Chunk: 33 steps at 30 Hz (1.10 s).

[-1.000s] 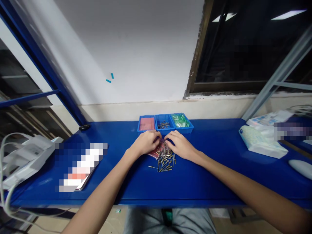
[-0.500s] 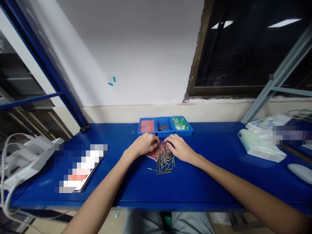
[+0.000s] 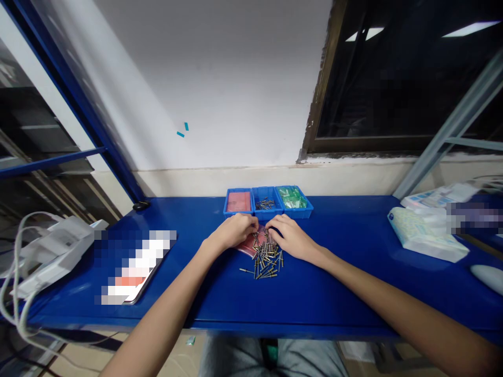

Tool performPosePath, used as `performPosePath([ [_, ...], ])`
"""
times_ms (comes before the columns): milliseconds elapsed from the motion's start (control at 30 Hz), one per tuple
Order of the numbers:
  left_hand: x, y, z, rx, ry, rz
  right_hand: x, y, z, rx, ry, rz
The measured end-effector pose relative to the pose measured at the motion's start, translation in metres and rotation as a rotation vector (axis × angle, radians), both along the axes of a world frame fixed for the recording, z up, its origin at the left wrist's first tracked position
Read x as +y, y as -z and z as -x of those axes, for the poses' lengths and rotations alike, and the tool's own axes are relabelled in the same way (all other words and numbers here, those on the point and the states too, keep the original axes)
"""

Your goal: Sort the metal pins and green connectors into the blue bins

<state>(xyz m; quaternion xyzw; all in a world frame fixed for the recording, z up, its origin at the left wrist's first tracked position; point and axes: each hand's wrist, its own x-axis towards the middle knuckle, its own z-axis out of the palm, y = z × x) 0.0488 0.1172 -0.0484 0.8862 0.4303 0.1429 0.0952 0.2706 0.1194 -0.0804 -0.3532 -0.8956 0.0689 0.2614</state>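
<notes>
A loose pile of blind rivets (image 3: 267, 259), silver pins with brassy ends, lies on the blue table, partly over a flat red plastic bag (image 3: 251, 244). At the pile's far left edge is my left hand (image 3: 237, 230), fingers curled and pinched together close to some rivets. Opposite it, my right hand (image 3: 290, 236) bends over the far right of the pile, its fingertips drawn together at the rivets. What sits between the fingertips of either hand is too small to make out. One rivet (image 3: 247, 270) lies apart, left of the pile.
Behind the hands stand three joined blue bins: one with red bags (image 3: 239, 201), one with rivets (image 3: 265, 204), one with green packets (image 3: 293, 198). A phone-like device (image 3: 135, 298) lies left, near white cabled equipment (image 3: 58, 251). Right are a tissue pack (image 3: 426, 235) and a white rounded object (image 3: 489, 277).
The view has shifted slightly. Both hands stay at the far side of the pile, with only small finger movements.
</notes>
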Motion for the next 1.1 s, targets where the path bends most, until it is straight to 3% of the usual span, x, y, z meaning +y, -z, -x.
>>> performPosePath([
  [167,-0.006,-0.007,-0.002,0.05,-0.027,-0.046,0.001,0.001,0.0,0.015,-0.005,-0.003],
  [667,-0.015,-0.007,-0.008,0.123,-0.136,-0.215,0.0,0.0,0.003,0.041,0.014,-0.02],
  [933,-0.015,-0.002,-0.018,-0.056,-0.127,-0.266,-0.008,-0.009,0.006,0.12,-0.042,-0.051],
  [1100,-0.014,0.001,-0.022,-0.269,-0.08,-0.32,-0.012,-0.015,0.01,0.217,-0.014,0.001],
])
